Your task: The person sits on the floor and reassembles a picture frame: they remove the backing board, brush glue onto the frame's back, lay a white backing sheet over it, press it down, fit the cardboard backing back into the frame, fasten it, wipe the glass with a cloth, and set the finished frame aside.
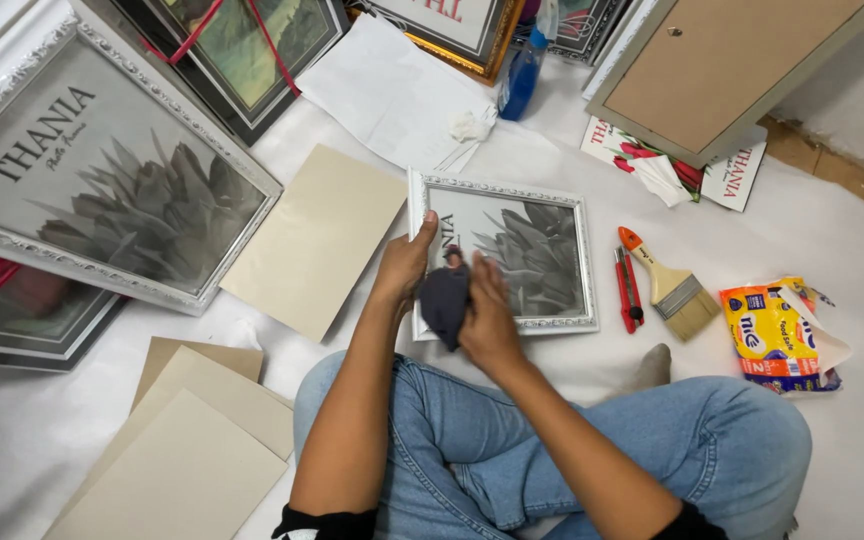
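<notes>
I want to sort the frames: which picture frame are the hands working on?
The small silver-white frame lying flat before the knees. The left hand grips its left edge, the right hand presses a dark cloth on its glass. The larger frames lie untouched.

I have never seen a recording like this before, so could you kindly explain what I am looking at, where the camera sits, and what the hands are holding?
There is no machine here: a person sits cross-legged on a white floor covering, and the single picture comes from a camera worn on their head, looking down at their own arms and jeans. The left hand grips the left edge of a small silver-framed picture of a grey plant. The right hand presses a dark cloth against its glass. To the right lie a red utility knife, a paintbrush and a yellow packet. To the left are beige backing boards and a larger framed print. A blue spray bottle stands further back.
</notes>
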